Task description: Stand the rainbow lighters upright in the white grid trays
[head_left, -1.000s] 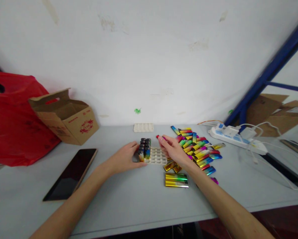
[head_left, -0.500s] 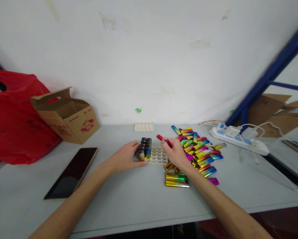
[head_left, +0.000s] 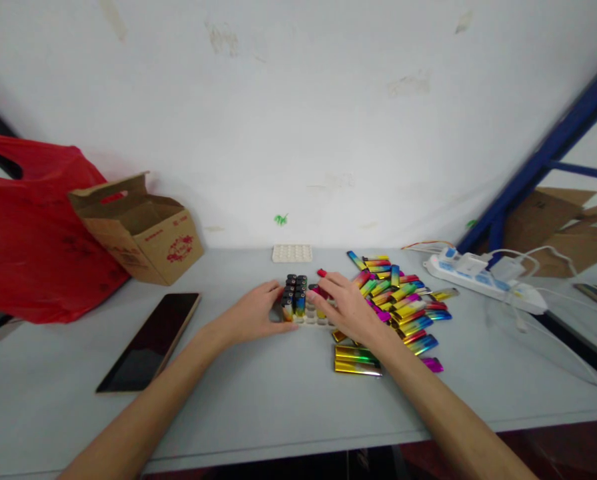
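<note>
Upright lighters (head_left: pixel 300 303) with black tops stand in two rows at the left end of a pale tray of round holes (head_left: pixel 308 320). My left hand (head_left: pixel 256 312) is curved round that end, thumb along the near side and fingers at the far side. Over the middle of the tray, my right hand (head_left: pixel 346 303) has its thumb and fingers at a lighter (head_left: pixel 321 312) that stands upright beside the rows. A red end of another lighter (head_left: pixel 321 272) pokes out beyond the right fingers. Part of the tray is hidden under this hand.
Many shiny coloured lighters (head_left: pixel 403 310) lie heaped right of the tray. A second pale tray (head_left: pixel 292 253) is by the wall. A tablet (head_left: pixel 151 340), an open carton (head_left: pixel 171 243) and a red bag (head_left: pixel 38 233) are at left; a power strip (head_left: pixel 483 283) with cables is at right.
My right hand has moved left and down over the tray, bringing a lighter from above it to a place beside the rows. My left hand stays at the tray's end.
</note>
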A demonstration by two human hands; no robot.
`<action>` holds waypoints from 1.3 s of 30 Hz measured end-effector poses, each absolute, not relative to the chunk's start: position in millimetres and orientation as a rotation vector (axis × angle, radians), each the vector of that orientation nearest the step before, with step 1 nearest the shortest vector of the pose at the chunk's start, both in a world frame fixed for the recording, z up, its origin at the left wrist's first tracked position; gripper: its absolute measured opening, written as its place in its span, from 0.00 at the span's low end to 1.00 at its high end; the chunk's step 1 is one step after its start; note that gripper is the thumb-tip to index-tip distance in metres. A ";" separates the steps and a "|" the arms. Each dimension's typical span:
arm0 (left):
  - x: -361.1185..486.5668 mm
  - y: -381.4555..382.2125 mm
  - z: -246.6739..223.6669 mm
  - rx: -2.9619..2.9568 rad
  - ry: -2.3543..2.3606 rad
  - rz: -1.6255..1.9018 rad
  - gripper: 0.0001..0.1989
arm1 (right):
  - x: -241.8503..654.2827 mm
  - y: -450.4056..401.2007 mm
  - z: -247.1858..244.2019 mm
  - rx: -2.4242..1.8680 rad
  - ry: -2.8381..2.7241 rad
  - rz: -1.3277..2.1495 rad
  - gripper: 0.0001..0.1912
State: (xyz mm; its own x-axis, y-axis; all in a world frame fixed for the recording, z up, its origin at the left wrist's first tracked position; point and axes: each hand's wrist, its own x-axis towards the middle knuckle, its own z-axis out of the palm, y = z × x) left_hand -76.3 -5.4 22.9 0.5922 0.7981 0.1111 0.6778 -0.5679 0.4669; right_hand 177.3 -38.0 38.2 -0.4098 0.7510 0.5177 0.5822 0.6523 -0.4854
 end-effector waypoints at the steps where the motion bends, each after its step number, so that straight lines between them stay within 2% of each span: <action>1: -76.3 -5.5 22.8 2.444 1.192 0.444 0.24 | 177.9 -39.0 39.6 -1.030 -2.186 0.270 0.22; 10: -76.3 -5.8 23.9 2.450 1.170 0.442 0.24 | 174.0 -39.6 33.3 -1.133 -2.286 0.424 0.22; 18: -75.2 -6.9 25.6 2.449 1.188 0.422 0.25 | 169.4 -46.5 48.1 -1.281 -2.535 0.208 0.16; 29: -74.2 -6.9 24.9 2.462 1.192 0.447 0.24 | 169.1 -49.4 51.9 -1.369 -2.580 0.221 0.17; 35: -74.5 -5.6 23.4 2.474 1.185 0.462 0.23 | 157.0 -51.9 46.1 -1.442 -2.582 0.094 0.24; 39: -74.7 -4.8 23.8 2.482 1.172 0.466 0.24 | 163.6 -48.4 43.2 -1.323 -2.579 0.228 0.25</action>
